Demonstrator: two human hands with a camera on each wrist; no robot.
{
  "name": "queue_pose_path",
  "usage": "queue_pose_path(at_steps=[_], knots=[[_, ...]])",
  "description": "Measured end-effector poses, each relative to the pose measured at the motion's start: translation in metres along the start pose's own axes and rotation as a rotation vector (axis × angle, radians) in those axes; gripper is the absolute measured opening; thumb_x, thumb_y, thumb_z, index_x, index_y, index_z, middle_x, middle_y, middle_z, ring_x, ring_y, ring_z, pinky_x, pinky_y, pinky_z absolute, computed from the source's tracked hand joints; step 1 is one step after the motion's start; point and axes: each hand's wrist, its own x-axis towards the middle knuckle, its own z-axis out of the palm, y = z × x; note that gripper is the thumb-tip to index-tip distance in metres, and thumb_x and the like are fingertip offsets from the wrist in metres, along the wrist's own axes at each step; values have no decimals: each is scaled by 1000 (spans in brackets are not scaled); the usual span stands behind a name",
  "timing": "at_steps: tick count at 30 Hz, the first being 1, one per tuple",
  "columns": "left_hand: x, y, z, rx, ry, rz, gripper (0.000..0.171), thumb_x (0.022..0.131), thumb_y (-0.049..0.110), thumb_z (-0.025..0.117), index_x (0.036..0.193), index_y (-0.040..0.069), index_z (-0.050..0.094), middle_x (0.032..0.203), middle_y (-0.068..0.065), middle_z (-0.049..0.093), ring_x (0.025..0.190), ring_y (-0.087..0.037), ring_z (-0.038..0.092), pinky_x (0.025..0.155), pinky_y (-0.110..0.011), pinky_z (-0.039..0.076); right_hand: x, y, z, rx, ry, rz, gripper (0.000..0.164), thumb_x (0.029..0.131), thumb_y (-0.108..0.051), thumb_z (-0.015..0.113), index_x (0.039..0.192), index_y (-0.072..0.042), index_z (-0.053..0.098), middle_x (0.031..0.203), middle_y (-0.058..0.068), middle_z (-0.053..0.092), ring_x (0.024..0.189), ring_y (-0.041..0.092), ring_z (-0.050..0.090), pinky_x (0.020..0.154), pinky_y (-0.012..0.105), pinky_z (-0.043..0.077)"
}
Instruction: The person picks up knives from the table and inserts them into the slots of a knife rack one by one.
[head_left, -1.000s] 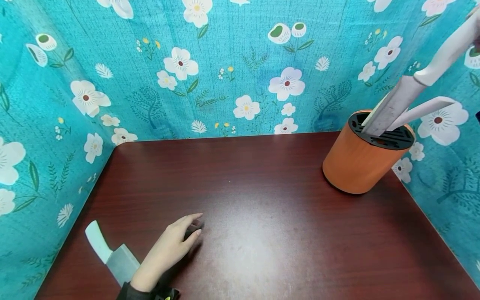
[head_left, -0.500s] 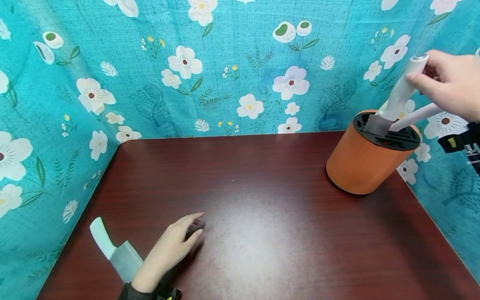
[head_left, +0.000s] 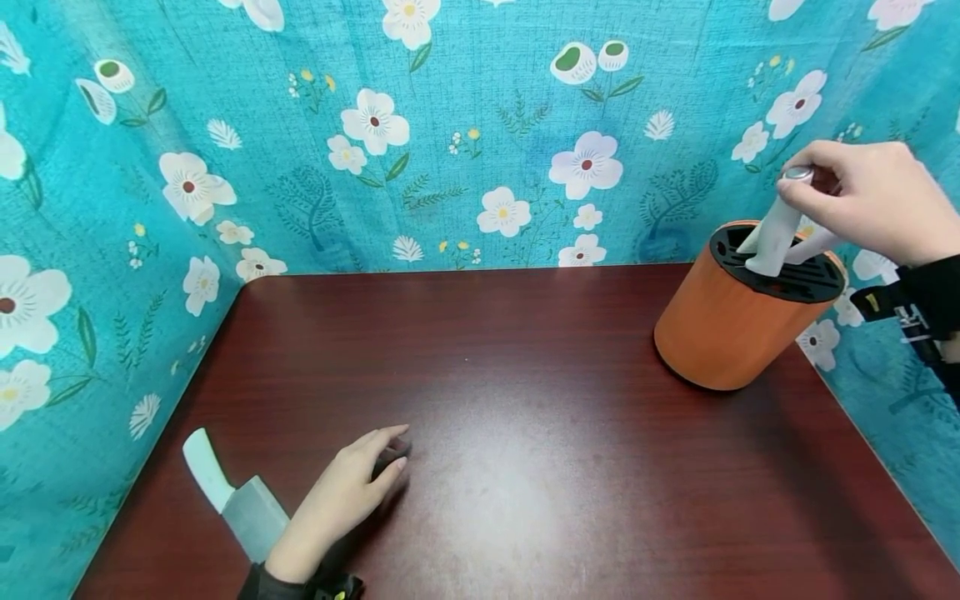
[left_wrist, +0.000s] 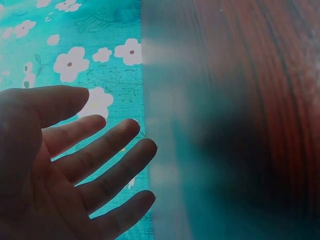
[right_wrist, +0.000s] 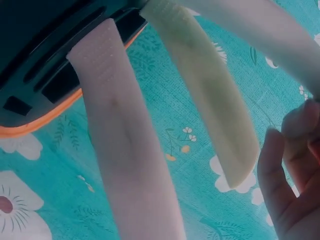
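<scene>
At the right, an orange knife block (head_left: pixel 731 333) with a black slotted top stands on the table. My right hand (head_left: pixel 877 196) grips the end of a knife's white handle (head_left: pixel 776 233); the handle's base meets the slots and its blade is hidden inside. In the right wrist view, my curled fingers (right_wrist: pixel 300 165) are at that handle (right_wrist: pixel 265 37), beside a pale green handle (right_wrist: pixel 210 95) and another white handle (right_wrist: pixel 125 135). My left hand (head_left: pixel 341 500) rests low over the table, fingers relaxed and holding nothing. Left of it lies a cleaver (head_left: pixel 255 517) with a pale handle, partly behind my wrist.
The dark red-brown wooden table (head_left: pixel 465 358) reflects a bright glare near its front middle. Turquoise floral cloth (head_left: pixel 450 133) hangs behind the table and along both sides. The knife block stands close to the back right corner.
My right hand came into view from the right and moved down and left with the knife. Its blade sank into the block's slot. My left hand stayed in place; the view shifted slightly.
</scene>
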Motion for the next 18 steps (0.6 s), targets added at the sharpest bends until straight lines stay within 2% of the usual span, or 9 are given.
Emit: queue_pose_path(at_steps=[3,5,9,12,14,18], knots=[[2,-1,-2,9,1,4,42,98,16,66,139,9,59,117,-6,71,107,-20,70,94,-45,56,1,-4,3,-5,65,-10,31,99,-21,54,106,7,65,81,19,55,70,23,39,63,33,29],[3,-1,-3,22,3,2,42,98,17,66,139,9,59,117,-6,71,107,-20,70,93,-45,56,1,-12,4,-18,147,-19,31,98,-19,54,103,9,66,85,21,52,75,29,38,64,36,28],[3,-3,-8,63,4,-37,43,98,19,65,140,10,58,118,-6,71,109,-23,70,92,-48,56,-2,-36,17,-81,403,-227,36,98,-19,51,93,12,67,82,25,50,74,42,42,60,48,30],[2,-3,-13,99,13,-101,45,99,22,64,142,12,57,122,-6,70,108,-25,70,85,-49,57,-8,-65,39,-68,510,-425,39,98,-24,50,86,7,69,76,23,59,66,41,51,57,53,37],[2,-5,-17,135,33,-153,45,100,24,63,143,12,56,122,-8,70,103,-26,70,77,-47,58,-18,-89,58,2,464,-481,34,98,-26,52,85,0,70,73,16,63,60,34,55,52,49,42],[-3,-15,-31,208,56,-278,46,100,27,61,142,9,56,123,-16,69,101,-33,70,73,-49,56,-38,-129,109,140,320,-491,19,94,-26,59,85,-13,69,73,2,66,60,19,59,52,39,47]])
